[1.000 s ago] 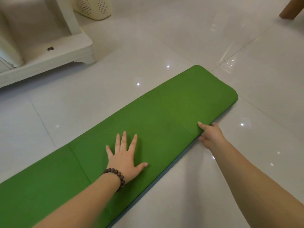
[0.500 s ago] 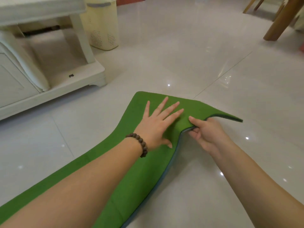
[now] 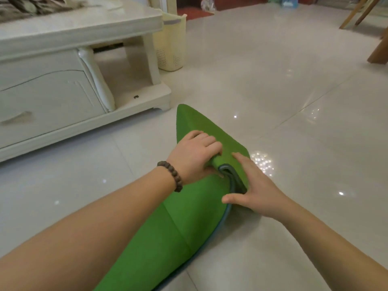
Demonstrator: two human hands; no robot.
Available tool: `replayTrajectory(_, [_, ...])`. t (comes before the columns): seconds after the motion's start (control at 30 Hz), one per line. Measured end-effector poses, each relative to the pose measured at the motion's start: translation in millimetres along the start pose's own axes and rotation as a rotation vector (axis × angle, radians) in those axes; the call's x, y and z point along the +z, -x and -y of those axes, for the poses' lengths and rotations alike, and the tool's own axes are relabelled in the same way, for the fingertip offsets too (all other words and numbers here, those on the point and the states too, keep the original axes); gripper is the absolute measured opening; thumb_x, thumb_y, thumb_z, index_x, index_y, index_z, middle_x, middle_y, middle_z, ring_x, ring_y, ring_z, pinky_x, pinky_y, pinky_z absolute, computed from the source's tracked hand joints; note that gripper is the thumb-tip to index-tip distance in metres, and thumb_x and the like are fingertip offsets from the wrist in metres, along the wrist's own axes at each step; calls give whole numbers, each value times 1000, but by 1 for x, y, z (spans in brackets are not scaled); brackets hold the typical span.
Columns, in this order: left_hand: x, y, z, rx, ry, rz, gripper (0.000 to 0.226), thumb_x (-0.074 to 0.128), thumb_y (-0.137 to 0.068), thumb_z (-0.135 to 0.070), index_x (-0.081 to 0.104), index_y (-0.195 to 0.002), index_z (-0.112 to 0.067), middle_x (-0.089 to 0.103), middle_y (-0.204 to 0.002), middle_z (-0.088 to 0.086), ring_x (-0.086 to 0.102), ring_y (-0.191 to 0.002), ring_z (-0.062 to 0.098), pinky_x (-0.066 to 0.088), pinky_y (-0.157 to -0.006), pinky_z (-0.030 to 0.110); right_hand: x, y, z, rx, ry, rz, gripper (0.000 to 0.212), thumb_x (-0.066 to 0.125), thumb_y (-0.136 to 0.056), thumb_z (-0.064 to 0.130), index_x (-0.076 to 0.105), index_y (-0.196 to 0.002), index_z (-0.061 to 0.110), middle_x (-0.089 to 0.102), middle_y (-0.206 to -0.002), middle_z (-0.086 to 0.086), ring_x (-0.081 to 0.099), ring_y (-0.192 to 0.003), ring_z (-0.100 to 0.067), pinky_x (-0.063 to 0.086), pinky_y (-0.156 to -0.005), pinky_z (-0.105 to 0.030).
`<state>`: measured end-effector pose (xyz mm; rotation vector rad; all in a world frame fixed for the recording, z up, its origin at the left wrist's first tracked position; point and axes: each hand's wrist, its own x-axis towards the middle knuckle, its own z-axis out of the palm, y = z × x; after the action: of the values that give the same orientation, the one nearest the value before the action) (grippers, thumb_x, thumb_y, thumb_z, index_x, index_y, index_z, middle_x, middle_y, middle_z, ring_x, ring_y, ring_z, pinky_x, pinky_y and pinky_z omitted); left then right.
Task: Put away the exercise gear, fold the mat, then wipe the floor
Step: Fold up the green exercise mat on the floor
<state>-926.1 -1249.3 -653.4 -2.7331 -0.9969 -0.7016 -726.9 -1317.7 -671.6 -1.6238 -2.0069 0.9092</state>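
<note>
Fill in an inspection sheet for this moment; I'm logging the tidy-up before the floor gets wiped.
Surface: glossy pale tiled floor, light glints on it.
Job's things: green mat lying on the floor, its far end lifted and curled over.
Clutter: nothing seen on the floor.
Hands: left hand grips the curled mat end; right hand open, fingers on the fold.
Cables: nothing seen.
Surroundings: cream cabinet to the left, perforated bin behind it, wooden legs at far right.
</note>
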Motion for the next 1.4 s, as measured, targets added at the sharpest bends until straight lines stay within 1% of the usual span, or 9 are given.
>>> replayTrajectory(0.17, [-52,44,15,43,-53,-14,30,76,-73,-34,62,-85,-12,62,-81,3,60,-74,24,49,-81,35,74,-3,19,-108,-77,-213,77,76,-77,22,36,-140,43,59,-126,11,56,-114,-9,44,-95,-22])
replayTrajectory(0.27, [-86,83,25,55,-84,-13,30,73,-76,-37,58,-88,-13,61,-82,3,58,-74,24,48,-76,33,99,5,36,-171,-122,-178,81,68,-82,7,35,-129,63,68,-110,6,64,-97,-14,48,-85,-18])
replayTrajectory(0.37, [-121,130,34,44,-104,21,36,73,-78,-40,57,-102,-17,61,-91,2,57,-83,23,45,-77,34,119,10,69,-204,-101,-98,84,62,-83,-1,34,-134,59,68,-105,0,62,-82,-14,45,-75,-11])
replayTrajectory(0.5, [-171,205,49,0,-111,182,39,66,-81,-46,67,-110,-20,62,-98,5,58,-90,26,48,-81,39,146,23,135,-234,-40,19,79,61,-84,-4,34,-138,46,59,-121,5,53,-104,-7,39,-90,-12])
replayTrajectory(0.77, [-220,353,56,-279,61,475,51,72,-81,-35,56,-119,-5,62,-121,17,62,-108,34,53,-89,48,214,32,231,-316,434,346,80,58,-88,8,19,-143,51,28,-155,2,28,-141,-19,25,-115,-41])
replayTrajectory(0.87, [-203,387,43,-313,49,668,73,61,-89,-42,30,-147,-10,29,-156,13,30,-142,28,29,-115,41,231,33,227,-343,589,425,83,55,-90,10,7,-143,53,20,-157,1,20,-143,-20,25,-114,-48])
replayTrajectory(1.13, [-111,446,15,-288,65,1052,120,53,-71,-80,-9,-154,-18,-12,-162,6,-7,-148,29,8,-119,54,300,65,149,-423,890,634,88,53,-93,20,-15,-143,47,-10,-160,-4,-10,-146,-26,3,-115,-60])
replayTrajectory(1.3, [-64,473,-17,-508,90,1055,121,43,-72,-86,-18,-151,-18,-31,-156,4,-31,-142,27,1,-115,65,344,81,94,-467,889,574,105,60,-80,58,-27,-138,47,-13,-157,-6,-14,-144,-29,10,-111,-66])
replayTrajectory(1.4, [-42,475,-44,-693,79,932,124,41,-70,-88,-22,-150,-18,-37,-152,3,-36,-139,29,0,-113,67,336,79,71,-541,948,560,119,59,-65,74,-29,-139,43,-28,-152,-1,-24,-141,-27,-6,-111,-63])
